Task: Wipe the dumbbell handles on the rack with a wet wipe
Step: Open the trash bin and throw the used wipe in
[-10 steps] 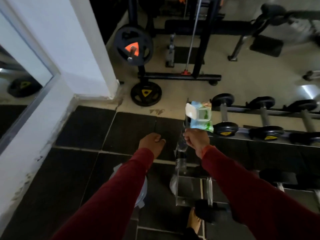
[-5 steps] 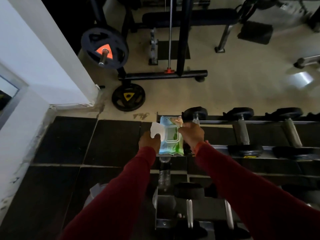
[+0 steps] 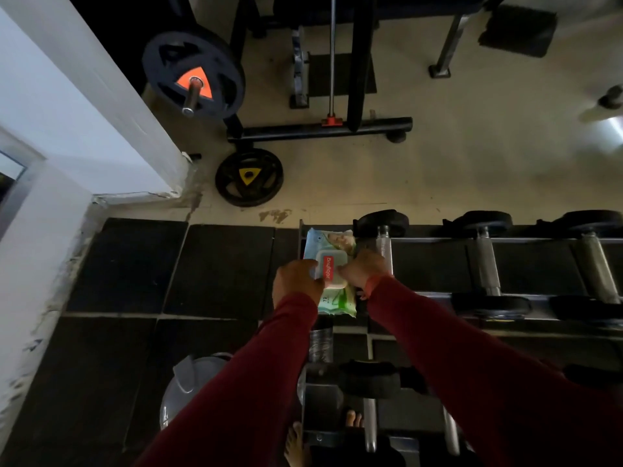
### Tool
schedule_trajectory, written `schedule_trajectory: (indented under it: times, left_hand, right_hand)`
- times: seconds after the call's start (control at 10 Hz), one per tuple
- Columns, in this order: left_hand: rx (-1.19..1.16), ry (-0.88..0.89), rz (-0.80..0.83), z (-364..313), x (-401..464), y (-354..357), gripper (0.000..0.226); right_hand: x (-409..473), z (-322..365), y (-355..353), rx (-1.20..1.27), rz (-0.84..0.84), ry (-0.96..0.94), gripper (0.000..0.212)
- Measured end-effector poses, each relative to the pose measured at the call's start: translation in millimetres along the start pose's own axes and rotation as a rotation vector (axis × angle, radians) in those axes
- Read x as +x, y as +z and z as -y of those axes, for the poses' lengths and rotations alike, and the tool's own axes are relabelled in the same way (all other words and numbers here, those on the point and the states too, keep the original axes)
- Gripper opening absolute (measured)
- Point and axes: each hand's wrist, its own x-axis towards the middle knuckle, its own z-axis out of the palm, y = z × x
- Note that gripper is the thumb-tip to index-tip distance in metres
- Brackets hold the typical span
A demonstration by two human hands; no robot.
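A green and white wet wipe pack (image 3: 338, 303) with a red-labelled lid is held over the left end of the dumbbell rack (image 3: 435, 240). My right hand (image 3: 363, 268) grips the pack from the right. My left hand (image 3: 297, 282) pinches the left edge of the lid, which lies flat on the pack. No loose wipe shows. Three dumbbells lie across the upper tier, their metal handles (image 3: 487, 261) bare; the nearest handle (image 3: 384, 245) is just right of my right hand. More dumbbells sit on the lower tier (image 3: 370, 380).
A clear plastic bottle (image 3: 320, 345) stands under the pack at the rack's end. A grey bin (image 3: 190, 382) is on the dark floor mats at lower left. Weight plates (image 3: 249, 176) and a machine frame (image 3: 320, 129) stand beyond. A white wall (image 3: 84, 112) is on the left.
The pack has come lower and closer over the rack's left end. Its lid, flipped open half a second ago, now lies flat. My left hand has come up onto the pack.
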Motion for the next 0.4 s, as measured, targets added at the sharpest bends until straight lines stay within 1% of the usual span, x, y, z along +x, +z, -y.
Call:
schedule_trajectory:
  times: [0.1, 0.2, 0.3, 0.4]
  left_hand:
    - [-0.03, -0.054, 0.008, 5.7, 7.4, 4.5, 0.023]
    - [-0.009, -0.053, -0.016, 5.3, 9.1, 5.7, 0.03]
    - [-0.007, -0.035, 0.002, 2.0, 2.2, 4.4, 0.035]
    - [-0.025, -0.021, -0.014, -5.9, -7.5, -6.6, 0.029]
  right_hand:
    - [9.6, -2.5, 6.7, 0.063, -0.06, 0.052, 0.023]
    - [10.5, -3.3, 9.0, 0.12, -0.015, 0.08, 0.023]
    - [11.7, -10.2, 11.4, 0.186, -0.099, 0.03, 0.019]
    - [-0.7, -7.8, 0.8, 0.019, -0.105, -0.05, 0.016]
